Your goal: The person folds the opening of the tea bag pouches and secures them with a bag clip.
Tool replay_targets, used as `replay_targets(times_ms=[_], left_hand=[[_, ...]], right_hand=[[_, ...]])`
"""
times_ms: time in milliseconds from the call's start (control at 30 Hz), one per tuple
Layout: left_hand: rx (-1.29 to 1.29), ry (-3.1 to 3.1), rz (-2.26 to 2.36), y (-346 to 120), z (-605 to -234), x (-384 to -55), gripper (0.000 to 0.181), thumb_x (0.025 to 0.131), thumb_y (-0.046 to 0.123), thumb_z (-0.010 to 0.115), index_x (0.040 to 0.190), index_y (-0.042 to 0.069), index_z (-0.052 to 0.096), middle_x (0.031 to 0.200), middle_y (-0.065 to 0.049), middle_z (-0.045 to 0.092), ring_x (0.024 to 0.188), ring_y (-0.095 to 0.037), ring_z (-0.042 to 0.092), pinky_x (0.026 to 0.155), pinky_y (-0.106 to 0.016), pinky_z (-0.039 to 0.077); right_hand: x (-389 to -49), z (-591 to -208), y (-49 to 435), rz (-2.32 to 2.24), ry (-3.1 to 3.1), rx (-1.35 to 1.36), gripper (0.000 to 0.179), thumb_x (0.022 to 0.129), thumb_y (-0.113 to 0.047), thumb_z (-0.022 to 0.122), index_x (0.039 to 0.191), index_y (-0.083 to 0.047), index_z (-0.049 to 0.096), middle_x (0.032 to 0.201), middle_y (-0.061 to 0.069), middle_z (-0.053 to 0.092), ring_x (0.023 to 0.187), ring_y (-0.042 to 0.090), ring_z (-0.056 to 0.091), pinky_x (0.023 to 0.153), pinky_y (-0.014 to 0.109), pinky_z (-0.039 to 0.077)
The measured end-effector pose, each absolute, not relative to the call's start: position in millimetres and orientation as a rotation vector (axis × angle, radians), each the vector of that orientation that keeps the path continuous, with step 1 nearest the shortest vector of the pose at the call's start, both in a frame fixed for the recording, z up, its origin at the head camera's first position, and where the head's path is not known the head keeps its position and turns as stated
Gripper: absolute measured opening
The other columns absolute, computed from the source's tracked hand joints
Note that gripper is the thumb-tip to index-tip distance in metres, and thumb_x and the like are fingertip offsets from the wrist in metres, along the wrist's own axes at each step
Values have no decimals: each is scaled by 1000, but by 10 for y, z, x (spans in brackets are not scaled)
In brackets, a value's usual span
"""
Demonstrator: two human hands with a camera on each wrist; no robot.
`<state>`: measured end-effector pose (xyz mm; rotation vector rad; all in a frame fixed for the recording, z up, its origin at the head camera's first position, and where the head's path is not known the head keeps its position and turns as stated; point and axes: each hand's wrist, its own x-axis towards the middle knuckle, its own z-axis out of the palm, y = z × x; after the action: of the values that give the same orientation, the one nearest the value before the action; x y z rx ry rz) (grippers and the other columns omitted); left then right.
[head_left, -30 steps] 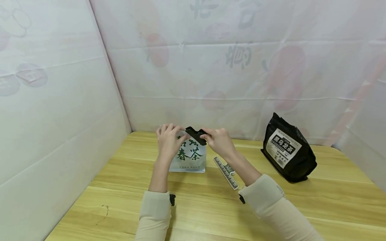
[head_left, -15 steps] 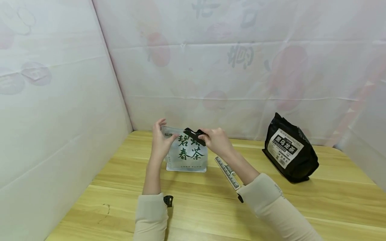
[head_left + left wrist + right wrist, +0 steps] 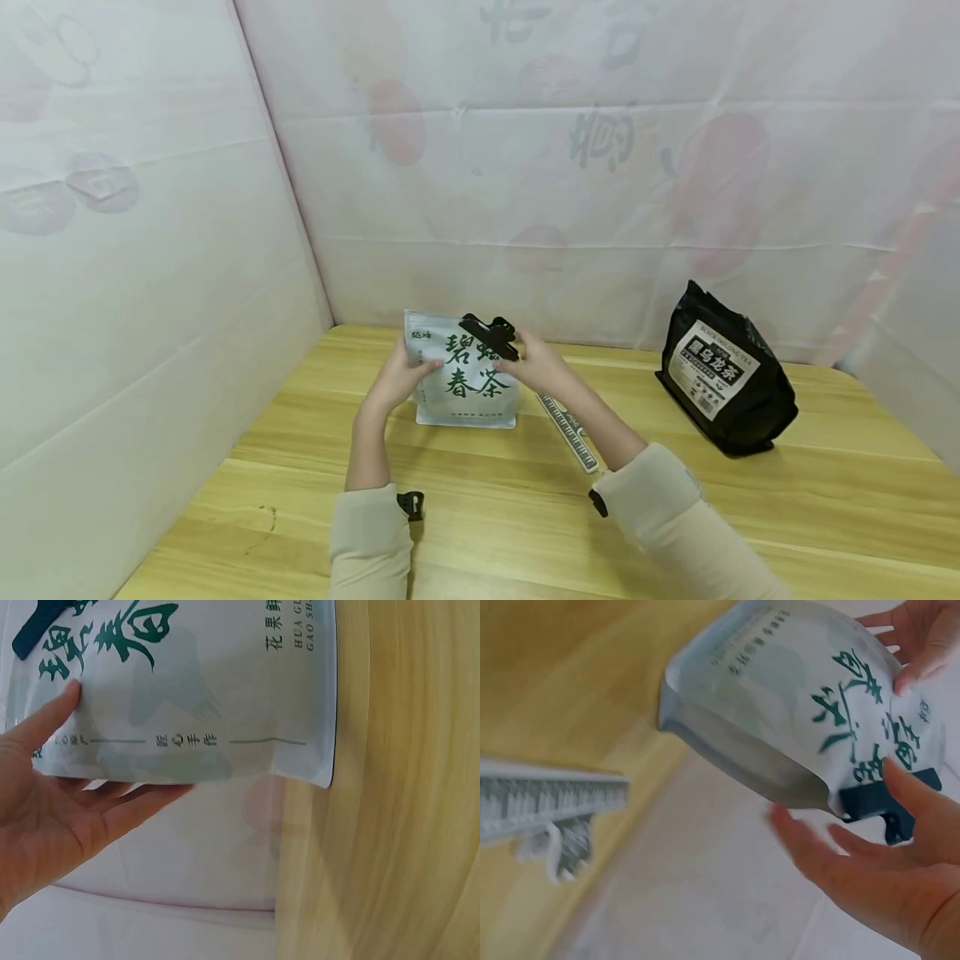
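Note:
A pale tea bag (image 3: 467, 407) with green characters stands upright on the wooden table. A black clip (image 3: 489, 336) sits aslant on its top edge, toward the right corner. My left hand (image 3: 393, 379) holds the bag's left side, thumb on the front; in the left wrist view its fingers (image 3: 142, 806) reach behind the bag. Beside the right side is my right hand (image 3: 543, 367), just below the clip. The right wrist view shows its thumb (image 3: 911, 791) in front of the bag and the fingers spread beside the side fold; whether they touch it I cannot tell.
A white clip with a piano-key pattern (image 3: 567, 432) lies on the table (image 3: 495, 525) right of the bag, partly behind my right forearm. Farther right a black oolong tea bag (image 3: 723, 371) leans. Printed cloth walls (image 3: 480, 183) stand behind and at the sides.
My right hand has let go of the black clip, which stays on the bag's top, and moved slightly down. My left hand has moved from the top edge down to the bag's left side.

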<state>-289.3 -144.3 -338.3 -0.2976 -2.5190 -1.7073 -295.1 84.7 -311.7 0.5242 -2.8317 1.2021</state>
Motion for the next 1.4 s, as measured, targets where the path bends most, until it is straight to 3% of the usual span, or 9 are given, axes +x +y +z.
replay_targets(times_ms=[133, 200, 367, 733, 867, 1033, 1233, 1400], left_hand=[[-450, -2528, -1808, -1471, -3448, -2902, 54, 87, 9, 62, 130, -4, 31, 121, -25, 43, 116, -39, 41, 97, -50, 34], [-466, -2529, -1849, -1474, -3476, -2907, 56, 87, 10, 63, 130, -3, 30, 120, -24, 43, 114, -39, 43, 96, -50, 35], [-425, -2512, -1912, -1484, -3519, -2933, 64, 89, 12, 61, 136, -1, 20, 121, -24, 40, 116, -40, 41, 97, -51, 33], [-314, -2491, -1925, -1543, -3552, -3014, 50, 90, 12, 58, 130, 3, 28, 110, -20, 47, 103, -34, 48, 84, -45, 43], [-297, -2499, -1926, -1542, -3545, -3022, 56, 90, 12, 58, 134, 2, 24, 114, -22, 45, 109, -37, 45, 91, -48, 39], [-244, -2542, -1860, -1536, -3520, -3017, 72, 89, 16, 61, 140, -3, 15, 123, -27, 41, 119, -40, 38, 99, -51, 31], [-200, -2586, -1726, -1543, -3472, -2987, 71, 88, 19, 63, 138, -5, 20, 131, -28, 38, 122, -42, 35, 100, -52, 29], [-129, -2574, -1654, -1556, -3380, -2925, 67, 90, 25, 61, 138, -4, 23, 139, -26, 31, 122, -42, 35, 98, -52, 32]], right_hand=[[-2953, -3320, 887, 1465, -2921, 452, 75, 86, -19, 65, 139, 9, 21, 137, 32, 30, 110, 45, 46, 87, 49, 44], [-2961, -3412, 889, 1575, -2872, 457, 70, 86, -14, 64, 138, 8, 23, 133, 31, 36, 105, 44, 49, 84, 49, 45], [-2968, -3523, 810, 1608, -2713, 469, 57, 85, -4, 62, 133, 7, 34, 118, 25, 51, 112, 40, 47, 95, 50, 36], [-3009, -3541, 633, 1567, -2661, 382, 51, 84, -5, 64, 127, 7, 40, 108, 20, 57, 101, 33, 54, 89, 45, 43], [-3024, -3552, 644, 1577, -2672, 376, 52, 84, -7, 64, 128, 7, 39, 111, 21, 55, 106, 35, 51, 92, 47, 40], [-2990, -3521, 720, 1501, -2753, 348, 60, 87, -17, 64, 136, 2, 35, 131, 22, 44, 119, 38, 40, 97, 52, 32], [-2953, -3442, 845, 1501, -2770, 352, 57, 90, -17, 60, 138, 0, 33, 134, 26, 38, 99, 39, 56, 81, 44, 48], [-2877, -3312, 989, 1558, -2710, 363, 54, 91, -13, 57, 138, 0, 33, 133, 27, 38, 103, 40, 54, 79, 41, 50]])
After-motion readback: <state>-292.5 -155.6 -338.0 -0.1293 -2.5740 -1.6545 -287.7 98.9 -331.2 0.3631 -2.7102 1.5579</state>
